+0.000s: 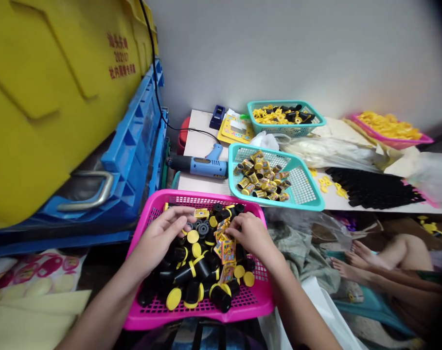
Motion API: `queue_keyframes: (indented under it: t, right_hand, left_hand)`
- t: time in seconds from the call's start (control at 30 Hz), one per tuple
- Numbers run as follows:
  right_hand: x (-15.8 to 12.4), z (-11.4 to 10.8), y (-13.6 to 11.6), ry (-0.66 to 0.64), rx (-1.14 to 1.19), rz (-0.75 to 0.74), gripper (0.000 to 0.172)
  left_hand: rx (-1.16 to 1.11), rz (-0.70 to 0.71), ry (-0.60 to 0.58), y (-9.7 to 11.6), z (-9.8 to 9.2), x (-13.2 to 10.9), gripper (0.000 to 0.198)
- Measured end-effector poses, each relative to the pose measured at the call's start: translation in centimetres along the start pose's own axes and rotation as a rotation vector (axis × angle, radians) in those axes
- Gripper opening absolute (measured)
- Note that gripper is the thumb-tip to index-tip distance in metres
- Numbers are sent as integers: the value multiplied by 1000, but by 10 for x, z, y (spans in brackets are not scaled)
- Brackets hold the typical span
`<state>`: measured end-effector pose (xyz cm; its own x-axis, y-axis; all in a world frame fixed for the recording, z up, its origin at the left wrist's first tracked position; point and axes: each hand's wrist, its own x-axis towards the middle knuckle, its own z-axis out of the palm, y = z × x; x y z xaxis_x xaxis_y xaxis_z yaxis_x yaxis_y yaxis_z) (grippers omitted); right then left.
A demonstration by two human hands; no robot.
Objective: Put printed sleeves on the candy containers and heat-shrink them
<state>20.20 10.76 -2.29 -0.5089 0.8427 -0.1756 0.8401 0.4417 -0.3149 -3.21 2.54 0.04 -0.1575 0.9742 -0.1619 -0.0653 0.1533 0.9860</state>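
Passage: 12 o'clock — over the pink basket rim, toward the teal basket
Obstacle, 10 o'clock: blue crate
Obstacle, 3 o'clock: seated person's legs

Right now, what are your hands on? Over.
Both in pink plastic basket. Left hand over black canisters with yellow lids; right hand at yellow-printed labels. Teal basket just beyond.

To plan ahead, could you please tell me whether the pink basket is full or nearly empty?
Fairly full: the pink basket holds a heap of black containers with yellow caps covering most of its mesh floor.
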Motion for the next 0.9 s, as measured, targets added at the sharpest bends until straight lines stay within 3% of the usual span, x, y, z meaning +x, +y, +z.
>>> queue_keyframes:
  t: [0.3, 0.47, 0.63, 0.8, 0.9]
  right_hand:
    - [2, 6, -5, -2, 96, 81, 14]
    - [-3, -14, -8, 19, 242, -45, 19]
    - [-6, -37, -31, -3, 500, -212, 18]
    - [6, -36, -55, 14, 732, -293, 19]
    - [12, -33, -63, 81, 686, -294, 31]
  left_hand:
    - [65, -21, -47, 4, 3, -2, 31]
    - [155, -6, -27, 5, 8, -4, 30]
    - [98, 6, -32, 2, 24, -4, 40]
    - [39, 37, 56, 5, 24, 0, 24]
    - [65, 42, 74, 8, 16, 1, 22]
